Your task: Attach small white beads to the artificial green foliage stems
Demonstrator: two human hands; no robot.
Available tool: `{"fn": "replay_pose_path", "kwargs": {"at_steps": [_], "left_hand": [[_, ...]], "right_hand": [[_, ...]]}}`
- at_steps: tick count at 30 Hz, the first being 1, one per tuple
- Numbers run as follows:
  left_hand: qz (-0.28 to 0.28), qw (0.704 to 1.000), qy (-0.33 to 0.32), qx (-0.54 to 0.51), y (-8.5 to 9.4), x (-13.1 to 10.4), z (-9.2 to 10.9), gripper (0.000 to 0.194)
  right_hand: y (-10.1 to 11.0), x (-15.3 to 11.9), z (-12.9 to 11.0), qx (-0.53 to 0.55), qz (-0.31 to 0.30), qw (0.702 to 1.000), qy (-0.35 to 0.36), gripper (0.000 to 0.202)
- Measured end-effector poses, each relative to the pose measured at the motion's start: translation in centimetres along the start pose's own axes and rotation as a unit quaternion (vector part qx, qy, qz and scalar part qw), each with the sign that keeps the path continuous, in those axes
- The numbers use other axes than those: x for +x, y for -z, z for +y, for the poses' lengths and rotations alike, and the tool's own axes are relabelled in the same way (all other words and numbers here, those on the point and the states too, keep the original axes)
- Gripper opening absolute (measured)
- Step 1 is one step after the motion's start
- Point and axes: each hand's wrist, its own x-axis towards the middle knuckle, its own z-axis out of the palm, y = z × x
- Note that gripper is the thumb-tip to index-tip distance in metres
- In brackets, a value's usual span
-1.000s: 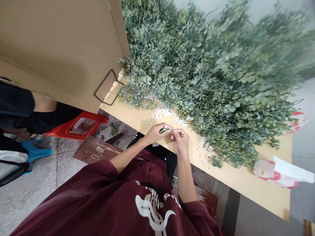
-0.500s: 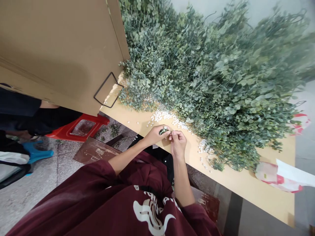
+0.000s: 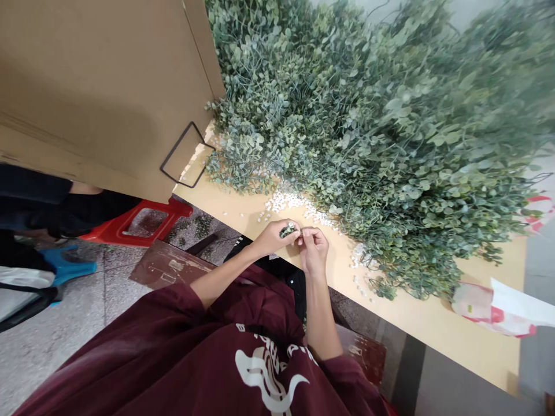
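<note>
Both hands meet at the near edge of the table. My left hand (image 3: 277, 236) is closed round a small leafy sprig (image 3: 287, 230), whose green leaves show between thumb and fingers. My right hand (image 3: 314, 249) is closed in a pinch right beside it, thumb against forefinger; what lies in the pinch is too small to make out. Just beyond my hands lie many small white pieces (image 3: 284, 200), scattered along the foot of a big heap of artificial green foliage (image 3: 368, 127).
A large cardboard box (image 3: 108, 86) stands at the left, with a black wire frame (image 3: 187, 155) by its corner. A red plastic stool (image 3: 139, 222) and a co-worker's dark sleeve (image 3: 99, 211) are below it. A red-and-white bag (image 3: 477, 306) lies on the table (image 3: 489, 358) at the right.
The view has shifted very slightly. Both hands keep nearly the same place and hold, with the sprig still in my left hand.
</note>
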Motion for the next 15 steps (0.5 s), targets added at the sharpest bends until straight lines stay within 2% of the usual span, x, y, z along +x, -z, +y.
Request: {"fn": "replay_pose_path", "kwargs": {"at_steps": [10,15], "left_hand": [[0.003,1.0,-0.011,-0.01,0.1,0.01,-0.09,0.019],[0.003,0.999,-0.016,-0.028,0.26,0.05,0.2,0.019]], "right_hand": [[-0.05,-0.11,0.23,0.005,0.003,1.0,0.031,0.022],[-0.85,-0.54,0.62,-0.011,0.055,0.994,0.096,0.018]]}}
